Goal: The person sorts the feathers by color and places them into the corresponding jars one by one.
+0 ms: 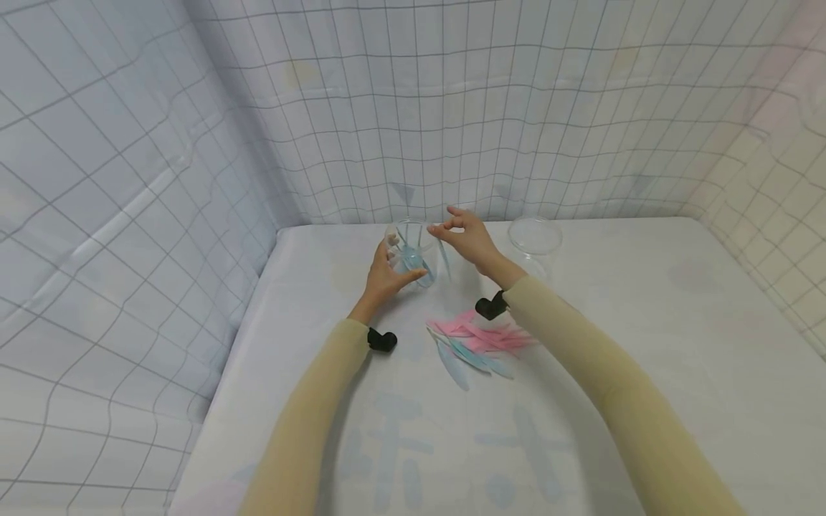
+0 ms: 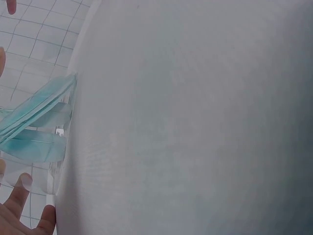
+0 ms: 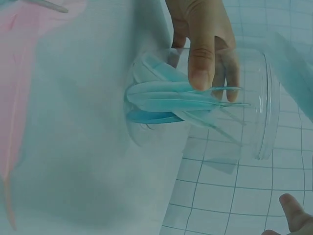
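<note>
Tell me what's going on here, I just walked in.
A person has a clear jar in their left hand, with several blue feathers inside it. Their right hand pinches another blue feather, which is outside the jar, near its mouth. On the white table, a pile of pink feathers lies with a few loose blue ones beside it. Another clear jar is farther right.

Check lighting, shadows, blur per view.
Head: diffuse light, soft shadow beside the right sleeve; left wrist: table hazy, darkening toward the right edge; right wrist: teal cast, shadow beside the left hand, feather at right edge soft.
</note>
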Action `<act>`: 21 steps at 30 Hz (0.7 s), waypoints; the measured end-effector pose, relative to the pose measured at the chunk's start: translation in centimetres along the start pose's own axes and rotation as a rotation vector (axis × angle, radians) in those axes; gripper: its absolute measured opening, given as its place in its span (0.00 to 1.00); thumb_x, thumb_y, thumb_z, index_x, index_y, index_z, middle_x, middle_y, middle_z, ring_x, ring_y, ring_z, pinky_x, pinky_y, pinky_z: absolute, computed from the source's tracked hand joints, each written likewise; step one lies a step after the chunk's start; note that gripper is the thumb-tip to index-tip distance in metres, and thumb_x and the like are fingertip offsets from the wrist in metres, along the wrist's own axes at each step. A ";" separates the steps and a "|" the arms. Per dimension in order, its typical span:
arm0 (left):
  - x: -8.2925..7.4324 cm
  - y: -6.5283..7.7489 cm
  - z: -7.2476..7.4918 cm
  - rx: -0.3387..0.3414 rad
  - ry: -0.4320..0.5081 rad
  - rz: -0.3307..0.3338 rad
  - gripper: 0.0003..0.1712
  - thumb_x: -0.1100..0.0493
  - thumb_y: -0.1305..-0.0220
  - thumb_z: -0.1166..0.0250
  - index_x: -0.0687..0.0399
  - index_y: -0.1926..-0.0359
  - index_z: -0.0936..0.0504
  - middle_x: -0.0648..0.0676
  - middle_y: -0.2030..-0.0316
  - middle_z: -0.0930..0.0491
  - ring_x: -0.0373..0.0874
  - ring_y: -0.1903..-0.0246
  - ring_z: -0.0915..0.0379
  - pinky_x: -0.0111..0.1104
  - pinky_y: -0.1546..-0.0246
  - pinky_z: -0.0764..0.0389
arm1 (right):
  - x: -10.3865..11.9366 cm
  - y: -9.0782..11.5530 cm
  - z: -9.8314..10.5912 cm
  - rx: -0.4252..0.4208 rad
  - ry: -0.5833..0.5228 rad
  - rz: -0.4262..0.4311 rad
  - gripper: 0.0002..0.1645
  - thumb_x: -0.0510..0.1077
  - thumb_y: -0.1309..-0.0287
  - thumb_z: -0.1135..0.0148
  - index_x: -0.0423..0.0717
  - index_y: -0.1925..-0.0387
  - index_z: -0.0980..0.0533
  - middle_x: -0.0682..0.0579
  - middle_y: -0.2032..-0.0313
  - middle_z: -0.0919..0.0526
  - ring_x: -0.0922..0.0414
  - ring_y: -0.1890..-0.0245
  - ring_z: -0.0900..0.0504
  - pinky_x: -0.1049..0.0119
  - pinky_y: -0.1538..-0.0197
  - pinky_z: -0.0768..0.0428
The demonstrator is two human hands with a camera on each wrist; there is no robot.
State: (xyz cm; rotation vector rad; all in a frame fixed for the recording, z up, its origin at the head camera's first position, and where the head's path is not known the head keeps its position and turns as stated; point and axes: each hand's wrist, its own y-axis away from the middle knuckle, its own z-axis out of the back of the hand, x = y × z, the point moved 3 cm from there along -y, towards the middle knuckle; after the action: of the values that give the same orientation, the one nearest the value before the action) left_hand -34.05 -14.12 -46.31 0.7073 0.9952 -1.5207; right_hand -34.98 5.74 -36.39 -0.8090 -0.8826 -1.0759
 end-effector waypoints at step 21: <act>0.1 0.2 -0.1 -0.017 -0.011 0.001 0.58 0.43 0.52 0.25 0.49 0.28 0.50 0.55 0.32 0.44 0.57 0.36 0.44 0.48 0.42 0.34 | 3.0 -3.6 -1.2 -0.355 -0.124 0.133 0.20 0.56 0.42 0.35 0.42 0.67 0.20 0.51 0.34 0.35 0.56 0.32 0.46 0.50 0.34 0.49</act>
State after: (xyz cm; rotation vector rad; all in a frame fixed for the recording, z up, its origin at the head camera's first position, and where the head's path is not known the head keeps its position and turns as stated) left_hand -33.84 -14.05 -46.48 0.6870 0.9985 -1.5120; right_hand -37.53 2.58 -33.81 -1.2244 -0.7378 -1.0884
